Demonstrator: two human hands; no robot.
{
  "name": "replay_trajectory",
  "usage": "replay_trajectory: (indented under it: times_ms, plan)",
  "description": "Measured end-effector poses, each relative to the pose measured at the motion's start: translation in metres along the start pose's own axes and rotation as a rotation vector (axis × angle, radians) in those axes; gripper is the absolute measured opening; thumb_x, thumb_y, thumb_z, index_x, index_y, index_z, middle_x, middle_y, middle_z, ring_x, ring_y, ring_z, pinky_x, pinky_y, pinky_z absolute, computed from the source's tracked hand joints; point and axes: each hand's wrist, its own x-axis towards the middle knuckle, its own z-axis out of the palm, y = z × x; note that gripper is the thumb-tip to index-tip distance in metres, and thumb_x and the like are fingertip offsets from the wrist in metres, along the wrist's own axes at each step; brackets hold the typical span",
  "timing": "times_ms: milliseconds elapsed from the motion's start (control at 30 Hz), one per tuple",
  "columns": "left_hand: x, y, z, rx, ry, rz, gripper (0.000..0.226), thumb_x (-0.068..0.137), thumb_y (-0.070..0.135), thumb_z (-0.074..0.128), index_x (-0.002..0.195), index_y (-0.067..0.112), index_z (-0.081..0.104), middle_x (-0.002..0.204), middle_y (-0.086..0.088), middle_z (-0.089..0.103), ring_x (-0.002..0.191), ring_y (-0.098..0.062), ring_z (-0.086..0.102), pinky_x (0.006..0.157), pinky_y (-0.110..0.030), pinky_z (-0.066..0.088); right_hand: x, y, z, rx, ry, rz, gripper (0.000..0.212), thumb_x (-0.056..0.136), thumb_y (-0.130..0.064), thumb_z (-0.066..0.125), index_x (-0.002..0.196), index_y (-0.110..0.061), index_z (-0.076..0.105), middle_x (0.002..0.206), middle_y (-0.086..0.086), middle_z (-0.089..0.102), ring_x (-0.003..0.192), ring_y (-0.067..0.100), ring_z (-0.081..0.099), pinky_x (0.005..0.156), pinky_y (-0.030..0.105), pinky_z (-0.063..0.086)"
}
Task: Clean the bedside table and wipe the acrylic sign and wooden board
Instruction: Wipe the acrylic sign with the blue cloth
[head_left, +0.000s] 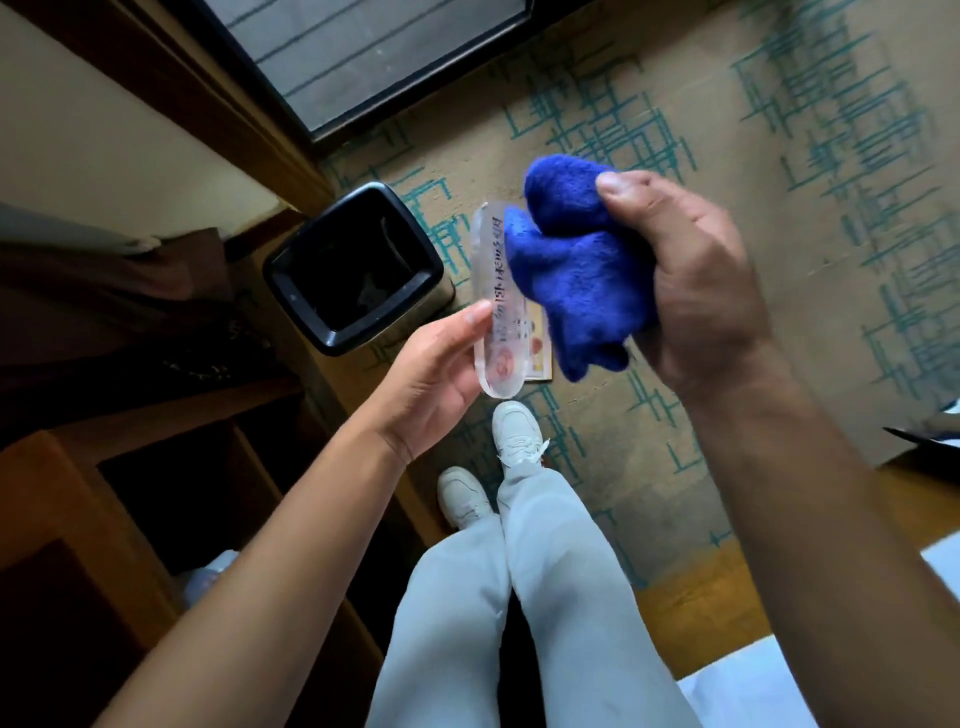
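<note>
My left hand (434, 374) holds a clear acrylic sign (493, 291) with printed text, gripped along its lower left edge and held over the carpet. My right hand (696, 280) is closed around a bunched blue cloth (576, 265). The cloth presses against the right side of the sign and covers part of it. The wooden bedside table (156, 415) with open shelves stands at the lower left. The wooden board is not in sight.
A black waste bin (353, 270) stands on the patterned carpet just left of the sign. A dark-framed window (363, 57) lies at the top. My legs and white shoes (514, 431) are below the hands. White bedding (779, 686) shows at the lower right.
</note>
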Motion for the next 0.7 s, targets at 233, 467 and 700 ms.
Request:
replay_trajectory:
  times_ms: [233, 467, 700]
  plan:
    - [0.023, -0.010, 0.005, -0.103, -0.065, 0.045, 0.105, 0.074, 0.050, 0.083, 0.149, -0.006, 0.036, 0.149, -0.027, 0.043, 0.127, -0.035, 0.051, 0.100, -0.040, 0.048, 0.008, 0.048, -0.009, -0.690, 0.150, -0.382, 0.021, 0.095, -0.023, 0.064, 0.110, -0.011, 0.072, 0.100, 0.007, 0.068, 0.093, 0.018, 0.065, 0.088, 0.037, 0.052]
    - [0.084, -0.034, -0.012, -0.157, -0.088, 0.076, 0.095, 0.076, 0.043, 0.083, 0.149, -0.001, 0.041, 0.151, -0.024, 0.043, 0.133, -0.033, 0.049, 0.113, -0.047, 0.042, 0.045, 0.077, -0.036, -1.000, 0.133, -0.585, 0.048, 0.092, -0.025, 0.065, 0.139, -0.015, 0.057, 0.126, 0.004, 0.065, 0.112, 0.027, 0.060, 0.102, 0.037, 0.045]
    - [0.141, -0.055, -0.041, -0.177, -0.137, 0.099, 0.064, 0.080, 0.038, 0.079, 0.133, 0.007, 0.063, 0.132, -0.014, 0.066, 0.122, -0.024, 0.063, 0.106, -0.040, 0.050, 0.066, 0.126, -0.076, -1.147, 0.007, -0.601, 0.066, 0.084, -0.020, 0.066, 0.147, -0.013, 0.048, 0.137, 0.007, 0.057, 0.121, 0.026, 0.057, 0.106, 0.042, 0.044]
